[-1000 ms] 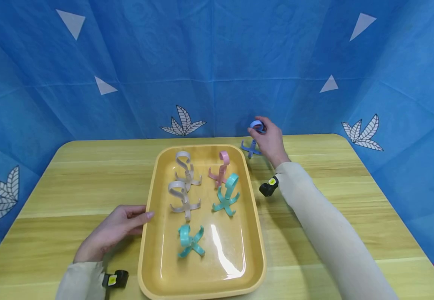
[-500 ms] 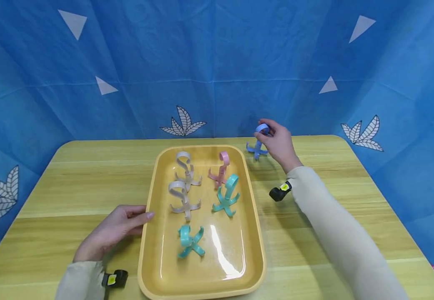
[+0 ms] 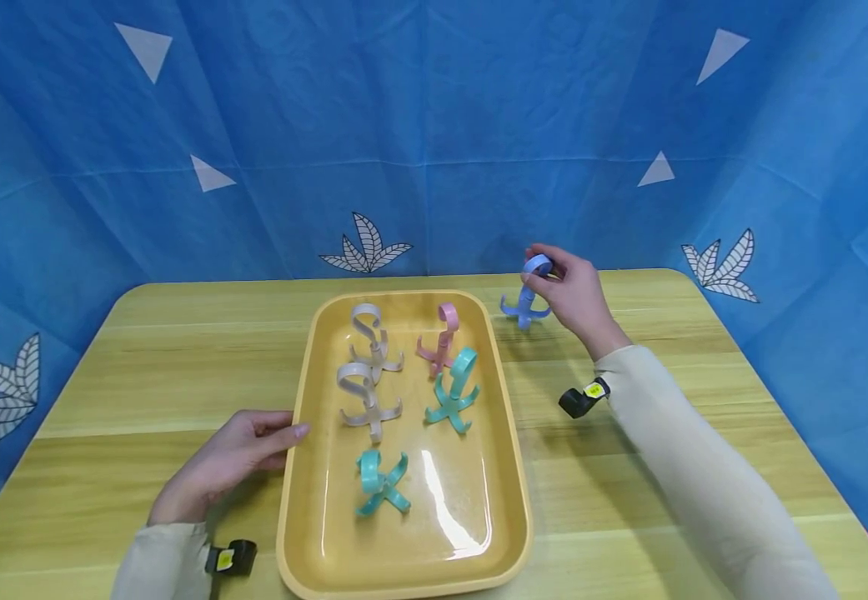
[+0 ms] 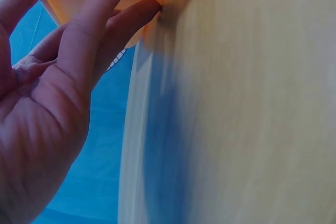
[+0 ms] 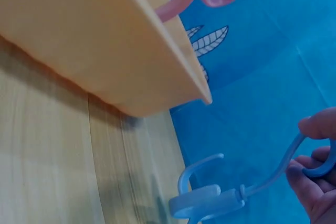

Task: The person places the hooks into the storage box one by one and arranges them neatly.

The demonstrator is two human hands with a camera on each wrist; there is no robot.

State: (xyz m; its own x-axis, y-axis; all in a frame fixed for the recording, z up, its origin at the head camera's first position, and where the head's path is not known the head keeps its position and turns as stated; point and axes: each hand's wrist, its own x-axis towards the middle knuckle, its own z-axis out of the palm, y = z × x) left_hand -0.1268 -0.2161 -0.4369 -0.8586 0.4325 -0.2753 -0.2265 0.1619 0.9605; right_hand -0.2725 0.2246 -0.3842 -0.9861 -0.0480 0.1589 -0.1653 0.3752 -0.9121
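Observation:
My right hand (image 3: 579, 292) pinches a blue rotating hanger hook (image 3: 525, 308) by its curled top, with its prongs pointing down at the table's back right. In the right wrist view the same hook (image 5: 210, 200) hangs from the thumb and fingers; whether its prongs touch the table I cannot tell. My left hand (image 3: 227, 458) grips the left rim of a yellow tray (image 3: 294, 492), thumb over the edge and fingers outside. Inside the tray stand two whitish hooks (image 3: 372, 412), a pink one (image 3: 443, 342) and two turquoise ones (image 3: 452, 404).
The tray lies lengthwise on a wooden table (image 3: 201, 350). Blue cloth (image 3: 434, 142) with printed leaves hangs behind the table and at both sides. A black wrist camera (image 3: 584, 398) sits on the right wrist, another (image 3: 233, 558) on the left.
My right hand has moved right and slightly toward me, carrying the blue hook farther from the tray. The left hand and the tray have stayed put.

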